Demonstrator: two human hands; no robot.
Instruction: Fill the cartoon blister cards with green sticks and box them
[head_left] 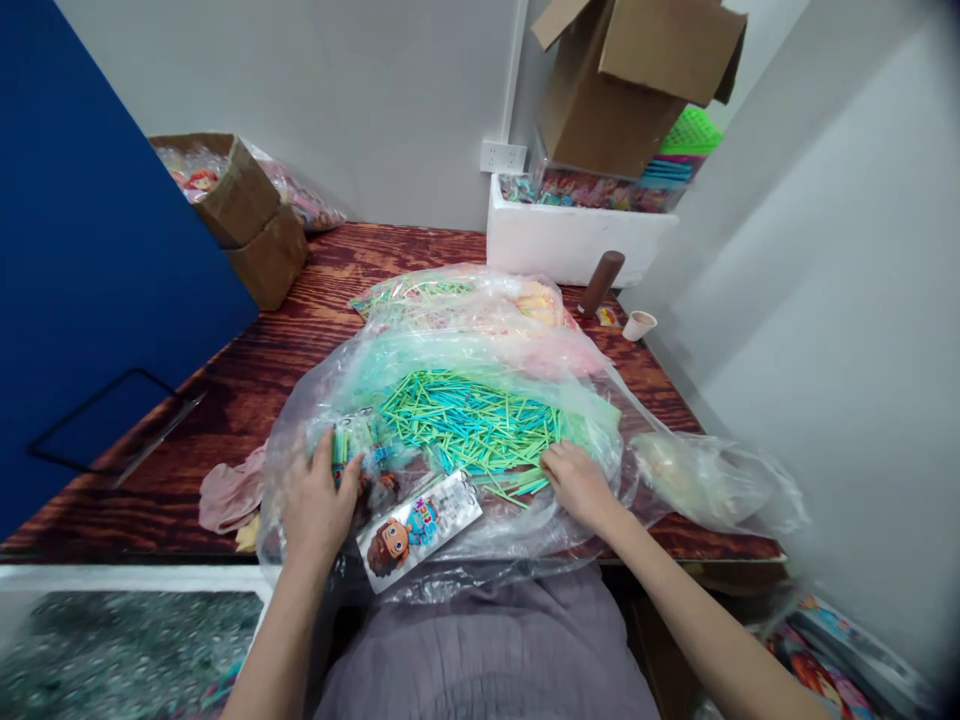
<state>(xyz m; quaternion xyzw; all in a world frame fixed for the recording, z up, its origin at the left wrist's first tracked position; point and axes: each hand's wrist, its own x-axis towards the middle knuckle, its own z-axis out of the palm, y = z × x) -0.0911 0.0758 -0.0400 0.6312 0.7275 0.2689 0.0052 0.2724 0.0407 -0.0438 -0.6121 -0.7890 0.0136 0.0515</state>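
Observation:
A clear plastic bag (442,570) is spread on the table in front of me, with a heap of thin green and blue sticks (472,420) in its opening. At the heap's right edge, my right hand (577,485) has its fingers closed at the ends of some green sticks. My left hand (319,510) lies on the left part of the bag, thumb and fingers apart, beside small printed packets (360,440) with sticks showing in one. Between the hands, nearer my lap, lies a silver pouch (420,530) with a cartoon figure, tilted to the right.
Behind the heap are more plastic bags (465,300) of coloured sticks. Brown cartons (255,230) stand back left; a white foam box (577,240) is back right. Near it are a brown cylinder (601,283) and paper cup (639,325). A pink cloth (231,495) lies left.

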